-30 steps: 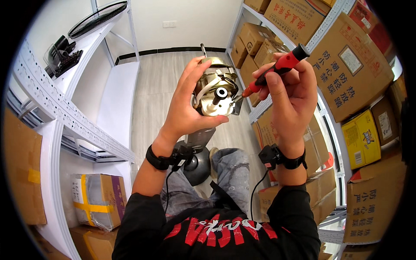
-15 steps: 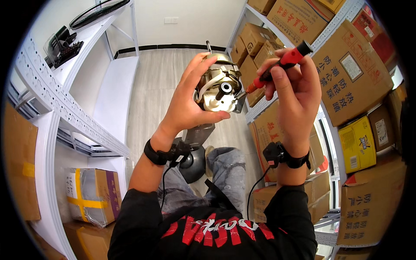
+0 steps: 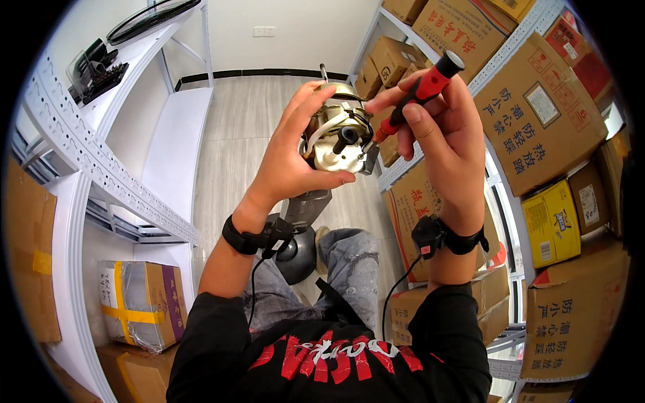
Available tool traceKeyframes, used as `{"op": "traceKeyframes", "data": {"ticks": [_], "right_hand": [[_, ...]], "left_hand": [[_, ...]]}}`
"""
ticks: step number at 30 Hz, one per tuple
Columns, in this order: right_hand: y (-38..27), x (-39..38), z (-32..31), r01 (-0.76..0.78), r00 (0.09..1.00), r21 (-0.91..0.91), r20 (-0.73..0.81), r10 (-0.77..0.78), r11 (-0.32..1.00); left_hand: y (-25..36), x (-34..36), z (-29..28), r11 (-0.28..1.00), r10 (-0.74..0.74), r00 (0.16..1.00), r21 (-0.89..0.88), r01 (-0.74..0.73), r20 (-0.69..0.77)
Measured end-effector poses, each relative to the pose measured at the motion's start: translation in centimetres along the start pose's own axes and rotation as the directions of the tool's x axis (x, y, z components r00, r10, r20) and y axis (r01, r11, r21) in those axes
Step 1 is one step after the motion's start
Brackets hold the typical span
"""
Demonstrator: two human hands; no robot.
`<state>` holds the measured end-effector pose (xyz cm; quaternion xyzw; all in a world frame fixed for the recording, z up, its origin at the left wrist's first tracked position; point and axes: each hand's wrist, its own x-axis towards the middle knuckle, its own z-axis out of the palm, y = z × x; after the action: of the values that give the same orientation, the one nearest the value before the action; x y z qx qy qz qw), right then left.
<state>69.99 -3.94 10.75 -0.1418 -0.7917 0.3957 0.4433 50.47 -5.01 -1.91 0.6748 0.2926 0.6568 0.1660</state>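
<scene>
in the left hand (image 3: 290,160), a motor assembly (image 3: 330,157), above a post (image 3: 307,209) and a base (image 3: 302,263). in the right hand (image 3: 451,127), a screwdriver (image 3: 426,85), tip (image 3: 367,148) at the assembly's right side. at left, a fan guard (image 3: 143,22) on the upper shelf (image 3: 144,50), a box (image 3: 144,305) further down. at right, stacked cartons (image 3: 537,127) on a rack (image 3: 517,47). ahead, a switch plate (image 3: 264,31) on the wall (image 3: 302,37).

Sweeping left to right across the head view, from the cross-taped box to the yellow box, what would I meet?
Cross-taped box → left hand around the metal mechanism → right hand holding the red-and-black screwdriver → yellow box.
</scene>
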Motion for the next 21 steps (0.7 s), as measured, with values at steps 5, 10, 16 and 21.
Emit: {"op": "traceKeyframes", "data": {"ticks": [5, 10, 16, 21], "right_hand": [[1.3, 0.4, -0.5, 0.028, 1.000, 0.054, -0.009, -0.027, 0.998], [1.0, -0.3, 0.7, 0.015, 0.994, 0.072, -0.110, -0.007, 0.997], [1.3, -0.6, 1.2, 0.053, 0.969, 0.030, -0.244, -0.044, 0.998], [1.6, -0.8, 1.3, 0.089, 0.956, -0.019, -0.279, -0.090, 0.996]], "left_hand": [[0.1, -0.1, 0.1, 1.000, -0.002, 1.000, 0.031, 0.002, 0.000], [0.0, -0.2, -0.1, 0.999, -0.013, 1.000, 0.038, 0.014, -0.013], [-0.2, -0.3, 0.1, 0.999, -0.026, 0.999, 0.026, 0.027, -0.040], [-0.7, -0.4, 0.2, 0.999, -0.029, 0.998, 0.013, 0.030, -0.052]]}}
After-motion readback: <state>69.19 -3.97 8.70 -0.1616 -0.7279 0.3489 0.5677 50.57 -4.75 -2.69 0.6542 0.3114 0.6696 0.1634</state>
